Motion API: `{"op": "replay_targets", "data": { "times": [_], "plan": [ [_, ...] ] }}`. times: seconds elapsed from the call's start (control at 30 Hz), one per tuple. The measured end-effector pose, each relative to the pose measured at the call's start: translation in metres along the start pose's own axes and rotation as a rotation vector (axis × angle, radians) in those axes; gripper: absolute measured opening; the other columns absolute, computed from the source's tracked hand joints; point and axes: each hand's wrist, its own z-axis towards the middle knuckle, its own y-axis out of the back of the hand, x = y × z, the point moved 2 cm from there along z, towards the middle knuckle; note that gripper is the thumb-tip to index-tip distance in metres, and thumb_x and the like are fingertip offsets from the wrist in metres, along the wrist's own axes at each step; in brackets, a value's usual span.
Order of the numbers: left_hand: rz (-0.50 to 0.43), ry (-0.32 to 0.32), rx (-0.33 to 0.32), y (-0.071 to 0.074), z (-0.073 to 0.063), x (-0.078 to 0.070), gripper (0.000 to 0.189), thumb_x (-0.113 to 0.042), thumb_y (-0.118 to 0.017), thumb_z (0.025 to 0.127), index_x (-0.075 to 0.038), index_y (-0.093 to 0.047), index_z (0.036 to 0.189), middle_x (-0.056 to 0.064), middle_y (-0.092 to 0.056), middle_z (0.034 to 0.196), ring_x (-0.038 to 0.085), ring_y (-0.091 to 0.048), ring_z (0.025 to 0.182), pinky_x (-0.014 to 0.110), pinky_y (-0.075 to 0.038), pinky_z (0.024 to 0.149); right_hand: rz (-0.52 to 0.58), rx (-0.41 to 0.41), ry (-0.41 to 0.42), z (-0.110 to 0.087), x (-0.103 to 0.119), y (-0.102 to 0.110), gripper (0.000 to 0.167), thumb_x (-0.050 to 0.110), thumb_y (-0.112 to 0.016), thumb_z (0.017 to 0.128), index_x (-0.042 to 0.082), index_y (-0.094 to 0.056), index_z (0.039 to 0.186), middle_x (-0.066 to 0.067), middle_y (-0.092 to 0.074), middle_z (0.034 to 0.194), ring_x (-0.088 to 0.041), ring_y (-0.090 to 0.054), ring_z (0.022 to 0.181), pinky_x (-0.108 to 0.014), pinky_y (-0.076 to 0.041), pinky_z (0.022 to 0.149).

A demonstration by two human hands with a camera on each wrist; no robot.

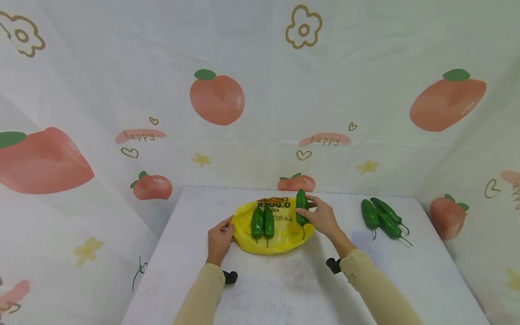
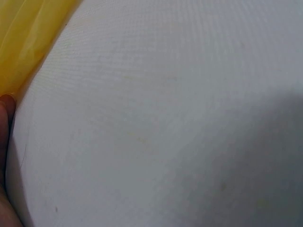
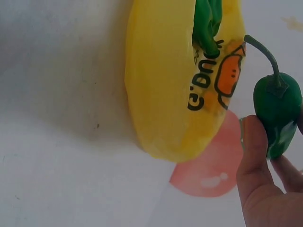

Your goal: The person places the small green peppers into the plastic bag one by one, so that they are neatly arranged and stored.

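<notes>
A yellow plastic bag with G.DUCK lettering forms a rounded oval on the white table. Two green chili peppers lie side by side on it, stems toward the person. At its left edge, the left hand grips the yellow plastic; in the left wrist view only part of that hand shows beside the yellow edge. Between thumb and fingers, the right hand pinches another green chili pepper over the bag's right end. That pepper shows stem up in the right wrist view.
Several more green chili peppers lie in a cluster on the table's right side. A white fruit-patterned sheet hangs behind and along both sides of the white table. Small black pieces show at both wrists.
</notes>
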Motion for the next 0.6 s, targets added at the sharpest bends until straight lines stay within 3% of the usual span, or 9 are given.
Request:
{"op": "replay_targets", "data": {
  "times": [0.4,0.6],
  "plan": [
    [0.013,0.006,0.001,0.000,-0.001,-0.002,0.030,-0.025,-0.064,0.097,-0.028,-0.075,0.126,0.006,-0.077,0.112,0.014,-0.065,0.059,0.023,-0.058,0.057,0.038,0.033,-0.006,0.006,0.003,-0.021,0.068,0.036,-0.074,0.093,0.008,-0.049,0.150,-0.025,-0.067,0.126,-0.025,-0.073,0.088,-0.032,-0.064,0.074],
    [0.023,-0.004,-0.004,0.000,0.001,0.001,0.031,-0.025,-0.064,0.097,-0.028,-0.074,0.127,0.006,-0.077,0.113,0.013,-0.065,0.059,0.023,-0.058,0.057,0.017,0.034,0.036,0.008,0.007,-0.034,0.066,0.032,-0.075,0.093,0.004,-0.050,0.148,-0.026,-0.068,0.123,-0.023,-0.073,0.085,-0.031,-0.064,0.071]
  ]
}}
